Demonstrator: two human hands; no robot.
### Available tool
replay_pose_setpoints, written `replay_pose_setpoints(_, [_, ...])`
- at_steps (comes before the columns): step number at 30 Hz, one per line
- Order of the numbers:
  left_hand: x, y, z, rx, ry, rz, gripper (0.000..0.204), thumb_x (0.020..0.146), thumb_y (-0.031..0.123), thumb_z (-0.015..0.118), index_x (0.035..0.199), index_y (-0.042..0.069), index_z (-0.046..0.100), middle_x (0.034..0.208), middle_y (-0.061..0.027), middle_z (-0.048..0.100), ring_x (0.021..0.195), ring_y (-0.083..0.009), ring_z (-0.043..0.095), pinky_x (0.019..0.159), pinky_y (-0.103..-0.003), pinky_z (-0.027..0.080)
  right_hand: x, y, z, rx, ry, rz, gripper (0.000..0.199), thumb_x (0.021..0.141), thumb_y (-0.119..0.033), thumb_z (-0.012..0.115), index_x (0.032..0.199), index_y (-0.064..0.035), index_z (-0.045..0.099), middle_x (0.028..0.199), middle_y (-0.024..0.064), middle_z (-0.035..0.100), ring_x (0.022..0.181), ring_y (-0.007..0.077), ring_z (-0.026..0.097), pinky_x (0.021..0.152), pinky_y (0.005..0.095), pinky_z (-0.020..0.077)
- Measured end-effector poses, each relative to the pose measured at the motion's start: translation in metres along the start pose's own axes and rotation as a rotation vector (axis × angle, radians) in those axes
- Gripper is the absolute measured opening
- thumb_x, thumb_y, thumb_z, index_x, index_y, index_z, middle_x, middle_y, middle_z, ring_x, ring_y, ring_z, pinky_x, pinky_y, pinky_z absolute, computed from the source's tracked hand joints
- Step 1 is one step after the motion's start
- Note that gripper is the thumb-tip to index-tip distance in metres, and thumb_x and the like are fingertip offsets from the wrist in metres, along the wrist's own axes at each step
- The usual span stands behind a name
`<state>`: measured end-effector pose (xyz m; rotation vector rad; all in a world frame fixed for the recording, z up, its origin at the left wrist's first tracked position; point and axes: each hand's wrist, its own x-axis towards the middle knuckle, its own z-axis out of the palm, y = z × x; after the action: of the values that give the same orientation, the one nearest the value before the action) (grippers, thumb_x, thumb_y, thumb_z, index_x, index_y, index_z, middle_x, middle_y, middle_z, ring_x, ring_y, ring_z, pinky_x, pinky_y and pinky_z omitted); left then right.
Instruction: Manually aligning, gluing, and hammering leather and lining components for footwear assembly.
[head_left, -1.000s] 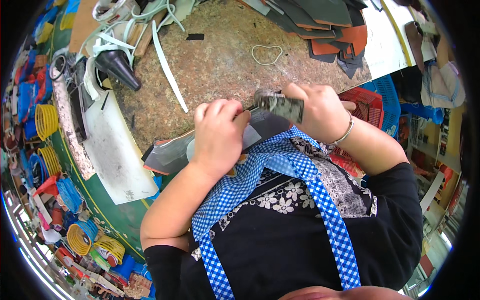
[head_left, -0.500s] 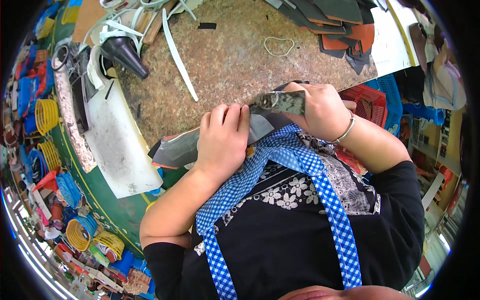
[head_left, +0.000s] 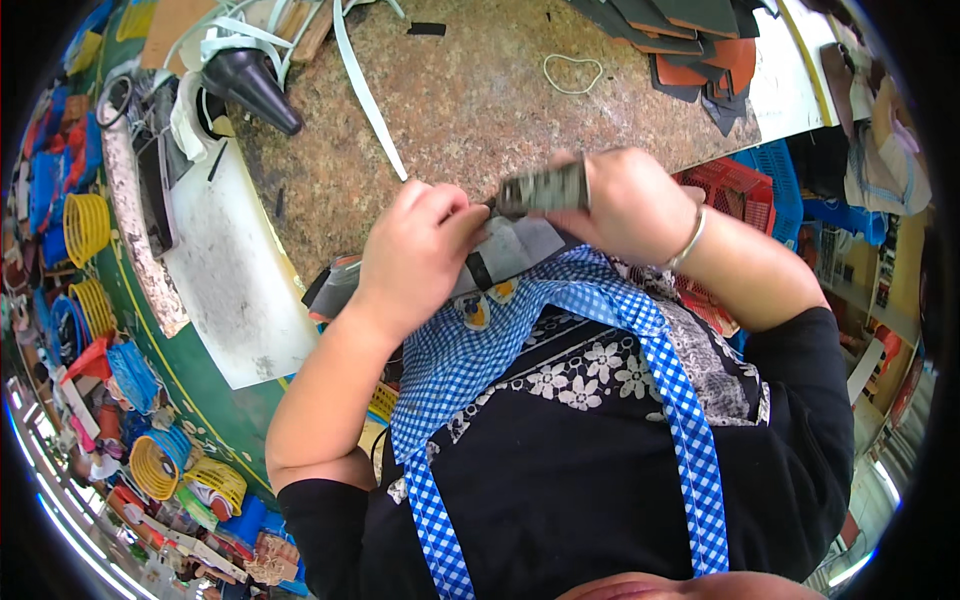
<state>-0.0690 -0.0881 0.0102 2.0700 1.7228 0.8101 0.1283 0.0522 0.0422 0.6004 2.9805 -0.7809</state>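
At the near edge of the worktable, a grey and black sheet piece (head_left: 525,243), like leather, lies lengthwise with a bit of orange showing at its left end. A short black strip (head_left: 478,268) lies across it. My left hand (head_left: 415,250) presses on the piece, with thumb and fingers pinched together at its upper edge. My right hand (head_left: 640,205) is closed round a worn, block-shaped metal tool that looks like a hammer (head_left: 545,190). Its head is over the piece, just right of my left fingertips. Motion blurs the tool, and my palm hides its handle.
The worktable (head_left: 450,110) carries a white strip (head_left: 365,90), a black cone-shaped thing (head_left: 255,88) and a rubber band (head_left: 573,75). Stacked dark and orange pieces (head_left: 690,65) lie at the far right. A white board (head_left: 235,270) is at left; a red basket (head_left: 735,195) stands at right.
My left hand has shifted left and its fingers have drawn into a pinch. The black strip on the piece now shows. My right hand has moved slightly with the tool.
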Motion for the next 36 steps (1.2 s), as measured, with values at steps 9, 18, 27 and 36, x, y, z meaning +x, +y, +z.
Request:
replay_pose_setpoints(9, [-0.019, -0.015, -0.014, -0.106, 0.028, -0.205, 0.017, 0.070, 0.005, 0.077, 0.084, 0.007, 0.068, 0.084, -0.0051, 0.062, 0.081, -0.0246, 0.061, 0.070, -0.036, 0.051, 0.004, -0.018, 0.002, -0.086, 0.094, -0.157, 0.026, 0.082, -0.022, 0.066, 0.086, -0.0042, 0.048, 0.064, 0.0125, 0.060, 0.057, 0.0296, 0.065, 0.050, 0.0415, 0.0497])
replay_pose_setpoints(18, [-0.042, -0.020, -0.024, 0.034, 0.008, -0.162, 0.018, 0.071, 0.005, 0.070, 0.088, 0.008, 0.066, 0.089, -0.0031, 0.062, 0.085, -0.0240, 0.061, 0.074, -0.037, 0.045, 0.022, -0.026, 0.005, 0.018, 0.048, -0.111, 0.027, 0.085, -0.024, 0.067, 0.085, -0.0043, 0.049, 0.059, 0.0132, 0.058, 0.053, 0.0328, 0.062, 0.048, 0.0437, 0.0483])
replay_pose_setpoints(27, [-0.054, -0.022, -0.018, 0.247, 0.140, 0.054, 0.014, 0.073, 0.008, 0.068, 0.086, 0.007, 0.066, 0.094, -0.0018, 0.063, 0.090, -0.0210, 0.060, 0.079, -0.037, 0.042, 0.039, -0.051, 0.011, 0.013, 0.125, -0.191, 0.027, 0.086, -0.025, 0.066, 0.084, -0.0047, 0.049, 0.059, 0.0120, 0.058, 0.051, 0.0313, 0.062, 0.047, 0.0420, 0.0492])
replay_pose_setpoints(36, [-0.067, -0.032, -0.032, 0.082, 0.117, -0.017, 0.021, 0.069, 0.008, 0.076, 0.086, 0.007, 0.065, 0.092, -0.0021, 0.062, 0.087, -0.0236, 0.061, 0.076, -0.037, 0.044, 0.041, -0.063, 0.030, -0.117, 0.047, -0.292, 0.030, 0.085, -0.030, 0.068, 0.084, -0.0059, 0.050, 0.056, 0.0108, 0.057, 0.051, 0.0311, 0.062, 0.047, 0.0418, 0.0489])
